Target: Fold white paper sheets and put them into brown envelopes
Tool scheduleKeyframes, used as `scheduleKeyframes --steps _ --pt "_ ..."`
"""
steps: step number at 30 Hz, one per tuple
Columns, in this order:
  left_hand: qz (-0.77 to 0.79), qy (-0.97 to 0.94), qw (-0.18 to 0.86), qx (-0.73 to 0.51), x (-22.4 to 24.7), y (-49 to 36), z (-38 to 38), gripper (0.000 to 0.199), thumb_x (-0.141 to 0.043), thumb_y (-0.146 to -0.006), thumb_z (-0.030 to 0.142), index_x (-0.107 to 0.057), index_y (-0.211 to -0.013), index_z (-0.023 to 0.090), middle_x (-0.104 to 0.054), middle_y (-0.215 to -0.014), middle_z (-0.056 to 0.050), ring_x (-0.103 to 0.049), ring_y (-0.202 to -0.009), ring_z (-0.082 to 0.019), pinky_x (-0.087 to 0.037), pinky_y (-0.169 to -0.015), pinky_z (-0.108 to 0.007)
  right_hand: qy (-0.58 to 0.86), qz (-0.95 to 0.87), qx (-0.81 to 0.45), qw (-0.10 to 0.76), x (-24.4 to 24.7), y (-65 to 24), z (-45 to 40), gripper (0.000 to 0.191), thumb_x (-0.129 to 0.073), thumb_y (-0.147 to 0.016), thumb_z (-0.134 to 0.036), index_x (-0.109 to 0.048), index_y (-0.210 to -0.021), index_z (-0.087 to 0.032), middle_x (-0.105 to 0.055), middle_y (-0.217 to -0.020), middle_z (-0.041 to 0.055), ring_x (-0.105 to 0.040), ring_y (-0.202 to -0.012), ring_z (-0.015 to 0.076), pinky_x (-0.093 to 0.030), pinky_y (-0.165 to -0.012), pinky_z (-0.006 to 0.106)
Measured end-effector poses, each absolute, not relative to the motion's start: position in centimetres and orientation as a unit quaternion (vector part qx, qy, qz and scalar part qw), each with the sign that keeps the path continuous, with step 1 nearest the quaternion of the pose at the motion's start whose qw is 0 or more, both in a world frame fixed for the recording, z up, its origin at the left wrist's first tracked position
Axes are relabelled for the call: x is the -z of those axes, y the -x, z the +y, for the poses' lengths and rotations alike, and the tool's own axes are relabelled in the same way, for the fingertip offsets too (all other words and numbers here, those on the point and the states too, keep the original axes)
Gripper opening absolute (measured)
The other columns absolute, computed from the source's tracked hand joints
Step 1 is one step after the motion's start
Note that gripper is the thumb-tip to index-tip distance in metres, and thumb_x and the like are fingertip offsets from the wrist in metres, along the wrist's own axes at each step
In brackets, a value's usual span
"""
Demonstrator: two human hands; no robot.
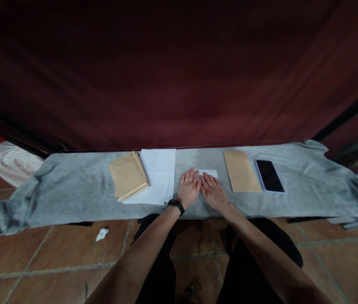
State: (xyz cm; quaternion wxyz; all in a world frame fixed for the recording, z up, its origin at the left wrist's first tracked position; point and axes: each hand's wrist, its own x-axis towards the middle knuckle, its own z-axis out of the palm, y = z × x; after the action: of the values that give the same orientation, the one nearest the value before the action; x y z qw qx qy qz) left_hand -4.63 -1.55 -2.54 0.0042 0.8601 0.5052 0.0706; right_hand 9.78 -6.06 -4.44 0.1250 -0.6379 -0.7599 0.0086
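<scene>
A small white folded paper (209,172) lies on the grey cloth, mostly covered by my hands. My left hand (189,185) rests flat at its left end, fingers stretched out, a black band on the wrist. Flat beside it, my right hand (212,190) presses on the paper with its fingers extended. Left of my hands are white paper sheets (158,169), partly under a stack of brown envelopes (129,174). To the right lies a single brown envelope (241,171).
A phone with a purple case (269,175) lies right of the single envelope. Grey cloth (77,185) drapes over the narrow bench. Dark red fabric (179,84) hangs behind it. A crumpled white scrap (102,234) is on the tiled floor.
</scene>
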Motion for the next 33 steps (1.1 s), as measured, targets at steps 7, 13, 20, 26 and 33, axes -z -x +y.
scheduleKeyframes --steps 7,13,20,26,33 --pt "0.509 -0.858 -0.005 -0.070 3.0 4.6 -1.5 0.056 -0.029 -0.103 0.034 -0.032 -0.155 0.013 -0.030 -0.163 -0.013 -0.025 -0.152 -0.025 -0.020 -0.124 -0.048 0.656 -0.745 0.002 0.122 4.4 -10.7 -5.3 0.053 -0.026 -0.103 -0.029 -0.044 -0.150 -0.013 -0.037 -0.159 0.0123 -0.039 -0.146 0.0240 -0.028 -0.121 0.044" --pt "0.509 -0.857 -0.005 -0.078 3.1 4.4 -1.7 0.057 -0.030 -0.103 0.034 -0.031 -0.156 0.013 -0.030 -0.163 -0.014 -0.024 -0.152 -0.026 -0.018 -0.124 -0.050 0.659 -0.741 0.024 0.130 4.7 -11.9 -5.2 0.056 -0.028 -0.103 -0.034 -0.039 -0.152 -0.009 -0.036 -0.159 0.0156 -0.036 -0.147 0.0265 -0.028 -0.119 0.047" --pt "0.512 -0.855 0.010 -0.081 2.8 4.4 -1.8 0.057 -0.031 -0.103 0.033 -0.031 -0.155 0.012 -0.029 -0.164 -0.013 -0.024 -0.152 -0.026 -0.016 -0.125 -0.048 0.666 -0.734 0.034 0.124 5.1 -12.9 -5.1 0.059 -0.029 -0.104 -0.040 -0.037 -0.153 -0.007 -0.039 -0.158 0.0180 -0.036 -0.146 0.0289 -0.028 -0.118 0.048" --pt "0.510 -0.856 0.015 -0.087 2.8 4.4 -1.8 0.057 -0.031 -0.102 0.034 -0.031 -0.155 0.012 -0.029 -0.164 -0.013 -0.023 -0.153 -0.026 -0.015 -0.126 -0.048 0.688 -0.715 0.047 0.119 4.9 -13.5 -5.3 0.059 -0.033 -0.103 -0.039 -0.039 -0.152 -0.006 -0.041 -0.157 0.0175 -0.042 -0.142 0.0295 -0.032 -0.117 0.046" --pt "0.507 -0.856 0.021 -0.101 3.2 4.4 -1.9 0.057 -0.031 -0.103 0.034 -0.033 -0.155 0.012 -0.029 -0.163 -0.013 -0.023 -0.153 -0.026 -0.015 -0.125 -0.048 0.666 -0.732 0.016 0.143 3.6 -12.0 -4.8 0.058 -0.025 -0.105 -0.037 -0.040 -0.151 -0.005 -0.039 -0.158 0.0171 -0.034 -0.148 0.0274 -0.028 -0.120 0.046"
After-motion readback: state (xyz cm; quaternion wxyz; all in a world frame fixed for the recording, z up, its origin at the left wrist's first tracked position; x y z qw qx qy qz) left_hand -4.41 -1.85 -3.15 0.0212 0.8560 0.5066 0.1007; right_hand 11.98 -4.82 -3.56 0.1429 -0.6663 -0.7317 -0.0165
